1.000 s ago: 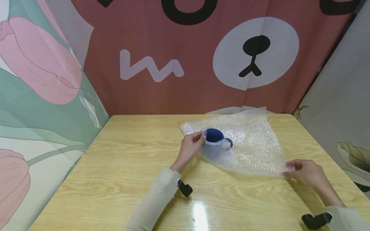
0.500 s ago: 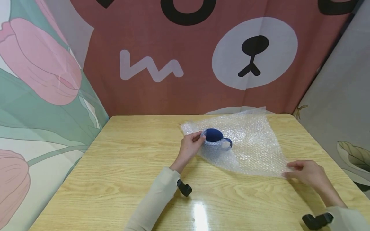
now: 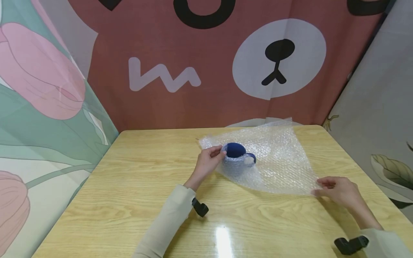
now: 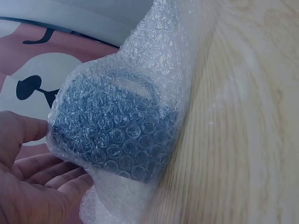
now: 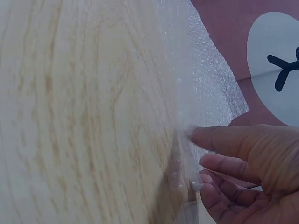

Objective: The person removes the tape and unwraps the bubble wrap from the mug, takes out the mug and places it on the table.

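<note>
A dark blue mug [image 3: 236, 150] stands on a sheet of clear bubble wrap [image 3: 284, 161], its handle pointing right. One flap of the wrap is folded up over the mug's near side, reaching the rim. My left hand [image 3: 207, 163] pinches the wrap against the mug's left rim between thumb and fingers. In the left wrist view the blue mug [image 4: 117, 126] shows through the bubbles, covered by the wrap. At the sheet's near right corner, my right hand [image 3: 343, 191] pinches the wrap's edge between thumb and fingers. The right wrist view shows that hand [image 5: 243, 168] at the corner.
The wooden table [image 3: 145, 179] carries the sheet, whose far corner reaches the back edge. Behind it hangs a red curtain [image 3: 161, 107] with a bear print. Printed cloth also hangs at left and right. A small black device [image 3: 200, 208] sits on the left cuff.
The head view has shifted slightly, moving the whole scene a little left. Both hands keep their grips, and the mug and wrap show no clear movement.
</note>
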`<state>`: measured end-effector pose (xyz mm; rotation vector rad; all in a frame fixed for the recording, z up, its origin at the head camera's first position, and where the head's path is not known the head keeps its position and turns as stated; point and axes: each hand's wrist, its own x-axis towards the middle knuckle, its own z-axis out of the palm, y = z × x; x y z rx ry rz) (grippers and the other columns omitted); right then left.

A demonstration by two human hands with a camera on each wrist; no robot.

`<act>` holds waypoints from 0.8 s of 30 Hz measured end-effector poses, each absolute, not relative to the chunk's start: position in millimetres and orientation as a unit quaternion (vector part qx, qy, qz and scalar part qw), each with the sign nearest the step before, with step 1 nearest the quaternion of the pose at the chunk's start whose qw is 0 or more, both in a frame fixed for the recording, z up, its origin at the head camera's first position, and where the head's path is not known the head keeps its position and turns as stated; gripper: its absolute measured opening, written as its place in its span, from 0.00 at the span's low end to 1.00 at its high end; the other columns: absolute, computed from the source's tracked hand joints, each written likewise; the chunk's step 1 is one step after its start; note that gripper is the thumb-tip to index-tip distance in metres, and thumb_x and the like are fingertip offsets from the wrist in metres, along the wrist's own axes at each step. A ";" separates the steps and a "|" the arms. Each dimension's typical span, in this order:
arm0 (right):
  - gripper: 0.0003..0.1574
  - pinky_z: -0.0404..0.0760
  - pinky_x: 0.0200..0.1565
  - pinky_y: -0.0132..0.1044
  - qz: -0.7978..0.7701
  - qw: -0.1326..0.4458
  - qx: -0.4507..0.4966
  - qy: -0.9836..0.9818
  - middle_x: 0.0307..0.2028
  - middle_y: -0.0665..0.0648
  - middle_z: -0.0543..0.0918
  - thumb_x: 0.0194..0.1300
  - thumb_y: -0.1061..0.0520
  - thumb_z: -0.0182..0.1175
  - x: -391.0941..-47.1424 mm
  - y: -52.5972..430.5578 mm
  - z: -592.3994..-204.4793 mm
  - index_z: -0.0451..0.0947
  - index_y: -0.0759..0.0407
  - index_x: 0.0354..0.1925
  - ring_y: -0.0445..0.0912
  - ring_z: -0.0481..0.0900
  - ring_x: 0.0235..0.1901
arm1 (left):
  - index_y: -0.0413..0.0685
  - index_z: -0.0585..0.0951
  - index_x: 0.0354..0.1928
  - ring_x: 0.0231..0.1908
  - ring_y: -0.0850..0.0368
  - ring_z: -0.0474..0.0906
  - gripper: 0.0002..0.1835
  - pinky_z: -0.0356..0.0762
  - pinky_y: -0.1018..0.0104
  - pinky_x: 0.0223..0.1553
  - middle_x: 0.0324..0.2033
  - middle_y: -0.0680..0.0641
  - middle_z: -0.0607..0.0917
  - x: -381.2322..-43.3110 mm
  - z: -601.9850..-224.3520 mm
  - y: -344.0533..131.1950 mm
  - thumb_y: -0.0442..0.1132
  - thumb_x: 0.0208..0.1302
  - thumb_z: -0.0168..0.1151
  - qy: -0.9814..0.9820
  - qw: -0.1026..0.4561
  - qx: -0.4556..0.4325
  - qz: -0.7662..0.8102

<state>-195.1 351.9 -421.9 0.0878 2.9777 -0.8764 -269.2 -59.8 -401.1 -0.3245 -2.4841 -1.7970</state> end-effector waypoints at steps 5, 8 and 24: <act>0.41 0.76 0.31 0.41 -0.285 -0.002 0.026 0.958 0.39 0.65 0.84 0.57 0.37 0.69 -192.2 352.3 -420.3 0.79 0.73 0.49 0.56 0.80 0.38 | 0.42 0.78 0.60 0.52 0.52 0.79 0.23 0.77 0.63 0.49 0.52 0.44 0.82 -271.7 -401.7 -62.5 0.45 0.68 0.62 -0.809 0.017 -0.119 -0.575; 0.41 0.75 0.31 0.40 -0.295 -0.005 0.030 0.955 0.39 0.64 0.84 0.58 0.37 0.67 -190.8 351.4 -420.0 0.79 0.73 0.49 0.56 0.80 0.38 | 0.41 0.77 0.61 0.53 0.51 0.78 0.23 0.77 0.63 0.49 0.52 0.43 0.82 -273.5 -401.5 -66.2 0.44 0.68 0.62 -0.814 0.008 -0.137 -0.565; 0.28 0.74 0.27 0.34 -0.298 -0.128 -0.006 0.946 0.35 0.62 0.86 0.63 0.44 0.66 -188.2 319.7 -400.1 0.82 0.67 0.47 0.52 0.82 0.33 | 0.40 0.74 0.64 0.55 0.49 0.77 0.22 0.75 0.59 0.52 0.57 0.41 0.79 -283.3 -388.5 -81.0 0.42 0.73 0.55 -0.843 -0.008 -0.212 -0.494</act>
